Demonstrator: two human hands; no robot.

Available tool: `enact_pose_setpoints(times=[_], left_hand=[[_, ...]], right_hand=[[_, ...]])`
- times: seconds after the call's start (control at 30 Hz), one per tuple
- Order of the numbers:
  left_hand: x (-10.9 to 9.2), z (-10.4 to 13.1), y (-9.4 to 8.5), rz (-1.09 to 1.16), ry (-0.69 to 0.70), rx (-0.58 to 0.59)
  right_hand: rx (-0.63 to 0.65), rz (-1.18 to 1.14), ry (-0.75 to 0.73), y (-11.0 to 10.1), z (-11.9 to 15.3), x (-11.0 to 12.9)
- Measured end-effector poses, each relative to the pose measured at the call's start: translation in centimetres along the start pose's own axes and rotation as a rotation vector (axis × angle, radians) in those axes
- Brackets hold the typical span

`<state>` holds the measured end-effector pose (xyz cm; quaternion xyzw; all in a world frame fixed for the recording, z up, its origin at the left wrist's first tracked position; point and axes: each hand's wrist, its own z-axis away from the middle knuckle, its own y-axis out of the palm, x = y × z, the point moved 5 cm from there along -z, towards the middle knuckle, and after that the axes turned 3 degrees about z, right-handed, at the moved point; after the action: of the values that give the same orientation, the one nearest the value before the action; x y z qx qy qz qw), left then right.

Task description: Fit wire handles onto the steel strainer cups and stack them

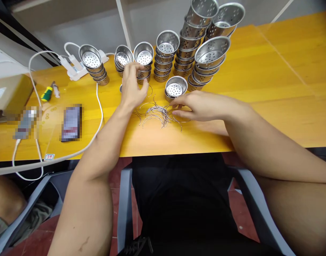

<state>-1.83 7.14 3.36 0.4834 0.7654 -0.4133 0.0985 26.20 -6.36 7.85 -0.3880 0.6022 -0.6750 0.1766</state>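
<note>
My left hand (133,87) reaches up to a stack of perforated metal cups (144,53), thumb and fingers apart in front of its side. Whether it touches the cups I cannot tell. Beside a low pair of nested cups (176,86) is my right hand (196,105), its thumb and fingers apart at the edge of a pile of thin curved wires (159,113). No object shows clearly in either hand. Another cup stack (123,56) stands just left of the left hand, partly hidden by it.
Tall cup stacks (189,37) and wider cups (212,53) stand at the back right. Further left are another cup stack (91,58), a white power strip (77,69), a green-yellow screwdriver (47,93) and a blurred phone-like object (71,122). A white cable (101,110) crosses the table.
</note>
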Motion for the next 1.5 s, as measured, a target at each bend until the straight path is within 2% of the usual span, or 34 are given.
enact_pose_setpoints(times=[0.13, 0.3, 0.4, 0.5, 0.57, 0.67, 0.77, 0.83, 0.93, 1.07, 1.17, 1.33, 1.5], left_hand=[[1.1, 0.0, -0.1, -0.040, 0.003, -0.019], [3.0, 1.1, -1.7, -0.123, -0.140, -0.048], [5.1, 2.1, -2.8, -0.183, -0.190, 0.021], [7.1, 2.5, -3.5, -0.140, -0.199, 0.093], [7.5, 2.1, -3.8, -0.107, -0.231, 0.110], [5.5, 1.0, -3.6, -0.085, -0.210, 0.162], [0.9, 0.0, -2.7, -0.032, -0.054, 0.198], [-2.0, -0.2, -1.8, 0.008, 0.049, 0.220], [-4.3, 0.4, 0.2, 0.066, 0.092, 0.291], [-4.0, 1.4, 2.4, 0.149, 0.030, 0.295], [-3.1, 1.7, 3.4, 0.161, 0.023, 0.286], [-2.2, 1.7, 3.4, 0.147, 0.031, 0.249], [-2.2, 1.4, 2.8, 0.124, 0.012, 0.198]], right_hand=[[-0.102, 0.027, 0.008, 0.1, -0.2, -0.8], [-0.098, 0.021, 0.039, 0.5, -0.4, -1.7], [-0.112, 0.005, 0.057, 0.6, -0.6, -2.1], [-0.112, 0.004, 0.040, 0.8, -0.8, -2.3], [-0.104, -0.009, 0.040, 0.9, -0.9, -2.5], [-0.110, -0.049, 0.051, 0.8, -1.0, -2.6], [-0.117, -0.110, -0.014, 0.7, -1.0, -1.8], [-0.074, -0.140, -0.086, 1.1, -1.1, -1.2], [-0.031, -0.143, -0.140, 2.3, -1.6, -0.7], [-0.091, -0.140, -0.147, 3.5, -2.5, -0.6], [-0.122, -0.116, -0.152, 3.8, -3.0, -0.3], [-0.147, -0.091, -0.200, 3.7, -3.4, 0.3], [-0.242, -0.178, -0.224, 2.3, -3.0, 1.0]])
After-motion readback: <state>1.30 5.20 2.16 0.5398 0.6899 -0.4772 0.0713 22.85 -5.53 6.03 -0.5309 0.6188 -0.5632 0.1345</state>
